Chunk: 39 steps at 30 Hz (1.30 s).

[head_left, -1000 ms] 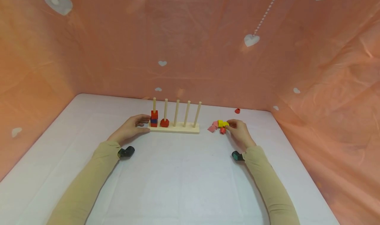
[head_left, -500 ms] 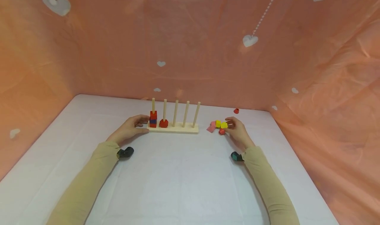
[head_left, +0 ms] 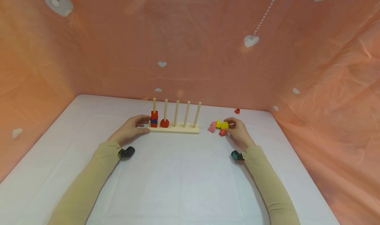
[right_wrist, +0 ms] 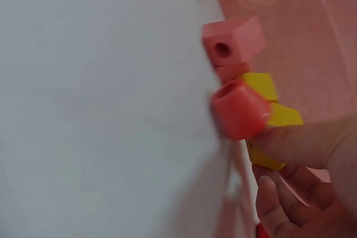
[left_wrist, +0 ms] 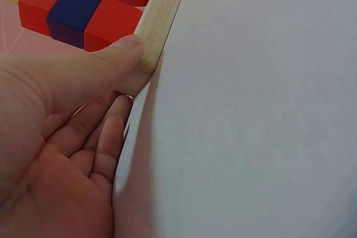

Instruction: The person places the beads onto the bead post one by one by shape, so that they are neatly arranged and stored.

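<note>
My left hand (head_left: pixel 128 127) grips the left end of a wooden peg board (head_left: pixel 178 130), with the thumb on the edge in the left wrist view. Its first peg bears a blue block (left_wrist: pixel 72 12) between two red blocks (left_wrist: pixel 114 22); a red faceted block (head_left: pixel 164 123) sits low on the second peg. Over to the right, my right hand (head_left: pixel 239 132) pinches a yellow block (head_left: pixel 224 125) between thumb and fingers. Beside that block lie another yellow block (head_left: pixel 218 124), a red block with a hole (right_wrist: pixel 241 111) and pink blocks (right_wrist: pixel 234 42).
A small red block (head_left: pixel 237 111) lies alone near the back edge of the white-covered table (head_left: pixel 178 179). The other three pegs (head_left: pixel 187 114) stand bare. An orange curtain (head_left: pixel 190 47) with pale hearts surrounds the table at the back and sides.
The yellow block in the right hand has turned and shifted slightly left, the fingers moving with it. My left hand stays at the peg board's end.
</note>
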Each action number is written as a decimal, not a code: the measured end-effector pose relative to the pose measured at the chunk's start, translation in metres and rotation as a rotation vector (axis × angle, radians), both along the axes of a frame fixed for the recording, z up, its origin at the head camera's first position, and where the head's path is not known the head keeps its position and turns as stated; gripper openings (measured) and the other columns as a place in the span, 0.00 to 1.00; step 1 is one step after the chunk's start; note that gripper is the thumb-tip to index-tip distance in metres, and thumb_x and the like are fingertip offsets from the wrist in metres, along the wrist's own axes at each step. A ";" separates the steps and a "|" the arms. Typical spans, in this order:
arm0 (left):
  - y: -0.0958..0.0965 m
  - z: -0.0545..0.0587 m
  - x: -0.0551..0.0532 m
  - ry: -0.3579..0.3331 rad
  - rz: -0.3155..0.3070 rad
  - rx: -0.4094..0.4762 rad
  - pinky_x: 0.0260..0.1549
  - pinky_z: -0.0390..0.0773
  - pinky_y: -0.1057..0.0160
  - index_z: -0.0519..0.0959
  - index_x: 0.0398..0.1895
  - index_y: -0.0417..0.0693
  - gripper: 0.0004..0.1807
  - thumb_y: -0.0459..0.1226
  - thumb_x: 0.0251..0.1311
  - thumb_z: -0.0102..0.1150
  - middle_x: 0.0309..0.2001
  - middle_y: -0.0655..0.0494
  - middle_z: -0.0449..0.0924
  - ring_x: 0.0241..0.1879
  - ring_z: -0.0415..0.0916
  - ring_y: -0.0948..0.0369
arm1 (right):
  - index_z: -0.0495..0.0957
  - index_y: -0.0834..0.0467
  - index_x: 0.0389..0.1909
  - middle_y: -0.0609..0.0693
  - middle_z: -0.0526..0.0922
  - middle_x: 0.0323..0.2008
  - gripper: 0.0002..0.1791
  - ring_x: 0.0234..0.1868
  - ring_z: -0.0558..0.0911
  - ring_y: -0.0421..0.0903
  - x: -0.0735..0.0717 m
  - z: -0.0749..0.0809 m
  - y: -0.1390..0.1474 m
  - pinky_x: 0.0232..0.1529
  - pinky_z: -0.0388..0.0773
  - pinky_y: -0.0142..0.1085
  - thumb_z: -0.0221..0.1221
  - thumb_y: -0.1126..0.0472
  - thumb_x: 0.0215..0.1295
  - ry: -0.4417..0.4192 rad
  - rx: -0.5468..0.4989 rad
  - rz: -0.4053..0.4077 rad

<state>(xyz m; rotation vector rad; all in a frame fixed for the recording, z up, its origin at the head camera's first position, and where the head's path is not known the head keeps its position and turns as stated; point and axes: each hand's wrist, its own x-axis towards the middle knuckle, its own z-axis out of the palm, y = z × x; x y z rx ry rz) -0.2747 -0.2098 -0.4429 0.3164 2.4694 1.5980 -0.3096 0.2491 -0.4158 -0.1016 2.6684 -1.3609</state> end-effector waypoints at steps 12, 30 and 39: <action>0.001 0.002 0.001 -0.015 0.021 -0.007 0.61 0.62 0.46 0.64 0.67 0.44 0.35 0.37 0.57 0.66 0.64 0.43 0.66 0.59 0.62 0.46 | 0.73 0.62 0.59 0.58 0.76 0.53 0.23 0.52 0.76 0.53 -0.014 0.046 -0.017 0.54 0.74 0.39 0.63 0.67 0.61 0.341 -0.096 0.045; 0.005 0.003 0.004 -0.019 0.021 -0.003 0.62 0.60 0.46 0.63 0.68 0.43 0.33 0.34 0.60 0.63 0.65 0.44 0.64 0.61 0.61 0.46 | 0.76 0.64 0.54 0.55 0.80 0.50 0.21 0.48 0.78 0.49 0.003 0.103 -0.116 0.49 0.77 0.35 0.63 0.71 0.59 0.554 -0.452 0.245; 0.004 0.004 0.004 -0.038 0.016 -0.001 0.63 0.60 0.45 0.62 0.68 0.43 0.33 0.34 0.60 0.63 0.66 0.43 0.63 0.61 0.60 0.46 | 0.75 0.68 0.54 0.58 0.79 0.49 0.20 0.47 0.78 0.49 0.010 0.109 -0.155 0.46 0.76 0.34 0.61 0.75 0.59 0.544 -0.494 0.374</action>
